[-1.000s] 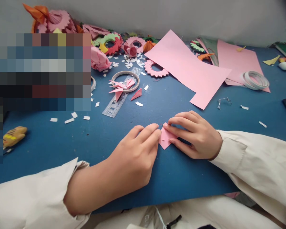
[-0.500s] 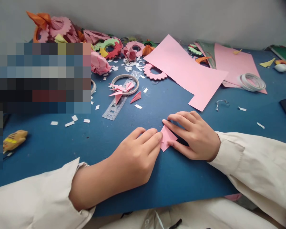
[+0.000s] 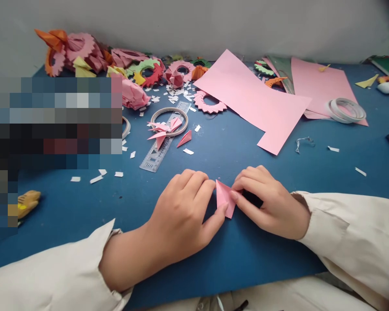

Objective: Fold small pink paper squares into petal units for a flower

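A small piece of pink folded paper (image 3: 224, 199) is held between both hands, low over the blue tabletop. My left hand (image 3: 188, 207) pinches its left side, with the thumb laid on the paper's lower face. My right hand (image 3: 268, 202) grips the right edge between thumb and forefinger, the other fingers curled above. Ahead lie a clear plastic ruler (image 3: 150, 160), a roll of tape (image 3: 185, 129) resting across it, and several pointed pink folded pieces (image 3: 184, 138) on and beside them.
Large pink sheets (image 3: 253, 99) lie at the back right, with more tape rolls (image 3: 346, 110) on them. Folded paper rings (image 3: 210, 103) and ornaments pile along the wall. White scraps (image 3: 188, 151) are scattered about. A yellow toy-like object (image 3: 29, 203) sits at left. Part of the left is blurred out.
My left thumb has come onto the front of the paper. My right thumb and forefinger have closed on its right edge, which now folds inward. The view has tilted up slightly.
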A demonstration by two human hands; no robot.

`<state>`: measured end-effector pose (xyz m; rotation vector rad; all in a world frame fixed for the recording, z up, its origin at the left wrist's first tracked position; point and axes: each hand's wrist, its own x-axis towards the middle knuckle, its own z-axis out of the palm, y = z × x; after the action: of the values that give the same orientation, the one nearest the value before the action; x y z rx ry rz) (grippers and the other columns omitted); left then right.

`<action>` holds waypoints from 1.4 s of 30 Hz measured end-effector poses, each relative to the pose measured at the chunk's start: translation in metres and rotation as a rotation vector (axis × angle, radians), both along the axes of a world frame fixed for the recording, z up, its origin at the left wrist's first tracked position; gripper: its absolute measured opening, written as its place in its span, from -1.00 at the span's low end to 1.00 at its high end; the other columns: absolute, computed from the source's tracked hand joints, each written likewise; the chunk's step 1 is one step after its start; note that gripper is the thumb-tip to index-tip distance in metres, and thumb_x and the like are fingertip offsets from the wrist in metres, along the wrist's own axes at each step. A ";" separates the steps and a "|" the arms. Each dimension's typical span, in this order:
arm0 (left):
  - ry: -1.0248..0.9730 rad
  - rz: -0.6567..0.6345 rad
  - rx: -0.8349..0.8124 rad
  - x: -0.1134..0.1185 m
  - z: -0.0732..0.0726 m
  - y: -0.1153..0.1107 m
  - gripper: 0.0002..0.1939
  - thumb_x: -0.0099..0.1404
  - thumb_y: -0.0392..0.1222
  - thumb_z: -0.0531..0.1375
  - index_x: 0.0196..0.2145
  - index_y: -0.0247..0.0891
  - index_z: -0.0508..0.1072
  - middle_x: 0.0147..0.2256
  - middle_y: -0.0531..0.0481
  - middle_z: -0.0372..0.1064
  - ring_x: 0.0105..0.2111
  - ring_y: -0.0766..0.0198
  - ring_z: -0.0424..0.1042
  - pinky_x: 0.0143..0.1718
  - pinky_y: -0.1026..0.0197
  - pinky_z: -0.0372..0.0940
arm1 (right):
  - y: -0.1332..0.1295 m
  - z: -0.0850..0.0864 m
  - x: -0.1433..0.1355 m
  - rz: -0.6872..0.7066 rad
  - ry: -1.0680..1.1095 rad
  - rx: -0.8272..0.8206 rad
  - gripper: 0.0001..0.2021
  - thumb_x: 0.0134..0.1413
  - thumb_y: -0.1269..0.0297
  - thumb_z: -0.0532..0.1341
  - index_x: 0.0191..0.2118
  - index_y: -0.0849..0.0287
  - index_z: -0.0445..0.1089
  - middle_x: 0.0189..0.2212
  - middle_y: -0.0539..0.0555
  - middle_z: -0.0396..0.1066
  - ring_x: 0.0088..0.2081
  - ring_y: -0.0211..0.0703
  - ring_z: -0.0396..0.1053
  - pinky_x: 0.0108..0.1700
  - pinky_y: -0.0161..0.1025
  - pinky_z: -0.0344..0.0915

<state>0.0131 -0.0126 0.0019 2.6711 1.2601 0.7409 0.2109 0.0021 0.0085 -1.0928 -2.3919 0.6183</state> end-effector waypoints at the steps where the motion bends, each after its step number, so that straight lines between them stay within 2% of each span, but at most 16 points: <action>1: 0.015 0.017 -0.007 0.001 0.001 0.001 -0.78 0.27 -0.16 0.08 -0.37 -0.38 0.40 -0.41 -0.15 0.34 -0.37 0.14 0.27 -0.33 0.06 0.27 | 0.000 0.000 -0.001 -0.015 0.050 -0.025 -0.86 0.18 0.39 0.07 -0.41 0.20 0.29 -0.48 -0.02 0.32 -0.42 -0.29 0.19 -0.31 -0.22 0.05; 4: 0.058 0.048 -0.013 0.004 0.002 0.004 -0.76 0.26 -0.11 0.05 -0.43 -0.33 0.35 -0.48 -0.09 0.27 -0.44 0.18 0.20 -0.42 0.12 0.20 | -0.001 0.001 -0.003 -0.104 0.167 -0.073 -0.88 0.16 0.38 0.11 -0.39 0.17 0.32 -0.48 -0.04 0.38 -0.43 -0.32 0.25 -0.30 -0.25 0.11; 7: 0.037 0.067 -0.020 0.005 0.002 0.006 -0.82 0.24 -0.16 0.04 -0.41 -0.32 0.32 -0.47 -0.07 0.27 -0.43 0.20 0.19 -0.42 0.15 0.18 | 0.000 0.001 -0.005 -0.167 0.198 -0.109 -0.88 0.15 0.35 0.13 -0.40 0.16 0.34 -0.47 -0.05 0.41 -0.44 -0.32 0.28 -0.29 -0.27 0.15; 10: 0.016 0.064 -0.002 0.004 0.000 0.006 -0.85 0.24 -0.23 0.01 -0.44 -0.30 0.30 -0.50 -0.03 0.26 -0.47 0.25 0.18 -0.45 0.19 0.14 | 0.001 0.001 -0.004 -0.134 0.202 -0.121 -0.88 0.14 0.34 0.13 -0.42 0.16 0.34 -0.49 -0.06 0.40 -0.46 -0.33 0.27 -0.30 -0.28 0.15; 14: 0.037 0.043 0.007 0.000 -0.002 0.006 -0.73 0.28 -0.32 -0.04 -0.57 -0.26 0.23 -0.60 0.04 0.15 -0.54 0.29 0.10 -0.50 0.19 0.04 | 0.003 -0.001 -0.001 -0.059 0.218 -0.081 -0.89 0.15 0.37 0.12 -0.40 0.17 0.32 -0.51 -0.04 0.37 -0.45 -0.32 0.25 -0.30 -0.27 0.13; 16: -0.033 0.028 -0.085 -0.003 0.000 0.006 -0.74 0.31 -0.33 -0.05 -0.53 -0.28 0.25 -0.57 0.05 0.16 -0.53 0.32 0.12 -0.47 0.21 0.06 | 0.004 -0.002 0.001 -0.035 0.209 -0.060 -0.89 0.15 0.38 0.11 -0.39 0.18 0.32 -0.52 -0.03 0.35 -0.45 -0.32 0.24 -0.31 -0.26 0.10; 18: -0.148 0.000 -0.248 -0.005 0.003 0.006 -0.76 0.33 -0.33 -0.06 -0.49 -0.29 0.26 -0.54 0.07 0.18 -0.51 0.35 0.14 -0.44 0.26 0.09 | 0.005 -0.002 0.003 -0.022 0.187 -0.052 -0.88 0.16 0.38 0.10 -0.40 0.19 0.31 -0.52 -0.03 0.32 -0.46 -0.32 0.21 -0.32 -0.25 0.07; 21: -0.304 -0.010 -0.490 -0.006 0.010 0.005 -0.74 0.33 -0.29 -0.04 -0.53 -0.27 0.22 -0.58 0.13 0.11 -0.56 0.41 0.11 -0.50 0.31 0.06 | 0.006 -0.001 0.004 0.011 0.173 -0.087 -0.86 0.19 0.37 0.08 -0.40 0.20 0.30 -0.53 -0.04 0.30 -0.46 -0.33 0.19 -0.32 -0.25 0.05; 23: -0.371 0.008 -0.618 -0.005 0.014 0.005 -0.74 0.32 -0.26 -0.01 -0.54 -0.27 0.21 -0.60 0.15 0.06 -0.58 0.43 0.07 -0.55 0.33 0.03 | 0.008 0.000 0.005 0.064 0.184 -0.136 -0.84 0.21 0.36 0.06 -0.40 0.19 0.29 -0.52 -0.04 0.31 -0.46 -0.33 0.18 -0.31 -0.25 0.05; 27: -0.474 0.013 -0.825 0.000 0.016 0.008 -0.76 0.31 -0.19 0.02 -0.51 -0.28 0.26 -0.58 0.16 0.08 -0.57 0.45 0.08 -0.56 0.37 0.04 | 0.009 0.000 0.004 0.185 0.173 -0.171 -0.83 0.24 0.35 0.04 -0.38 0.20 0.28 -0.48 -0.02 0.34 -0.44 -0.33 0.19 -0.30 -0.25 0.05; 32: -0.505 0.043 -0.929 0.000 0.017 0.012 -0.70 0.28 -0.15 0.04 -0.58 -0.30 0.23 -0.60 0.15 0.05 -0.57 0.45 0.07 -0.58 0.38 0.01 | 0.009 -0.002 0.004 0.108 0.159 -0.112 -0.86 0.23 0.37 0.04 -0.36 0.19 0.26 -0.48 -0.02 0.32 -0.44 -0.33 0.18 -0.29 -0.26 0.07; 35: -0.509 0.002 -1.013 -0.002 0.019 0.011 -0.69 0.27 -0.15 0.05 -0.59 -0.32 0.27 -0.61 0.15 0.06 -0.57 0.45 0.07 -0.58 0.38 0.02 | 0.007 -0.001 0.004 0.055 0.194 -0.114 -0.87 0.23 0.35 0.05 -0.36 0.19 0.26 -0.48 -0.01 0.31 -0.42 -0.32 0.19 -0.29 -0.26 0.09; 39: -0.642 -0.017 -1.028 -0.002 0.019 0.009 -0.76 0.29 -0.16 0.04 -0.44 -0.30 0.39 -0.54 0.12 0.25 -0.52 0.43 0.21 -0.51 0.39 0.11 | 0.006 -0.001 0.004 0.117 0.218 -0.140 -0.92 0.18 0.32 0.11 -0.31 0.19 0.29 -0.43 0.02 0.34 -0.39 -0.29 0.23 -0.27 -0.24 0.10; 42: -0.561 0.006 -0.969 0.000 0.019 0.007 -0.80 0.25 -0.23 0.05 -0.49 -0.29 0.37 -0.59 0.15 0.20 -0.56 0.46 0.16 -0.55 0.40 0.06 | 0.007 0.000 0.004 0.145 0.233 -0.149 -0.90 0.19 0.40 0.07 -0.32 0.19 0.30 -0.44 0.03 0.36 -0.40 -0.29 0.23 -0.28 -0.24 0.11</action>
<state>0.0127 -0.0052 0.0210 1.5476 1.0674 0.5891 0.2149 0.0094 0.0080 -0.8570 -2.2633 0.9331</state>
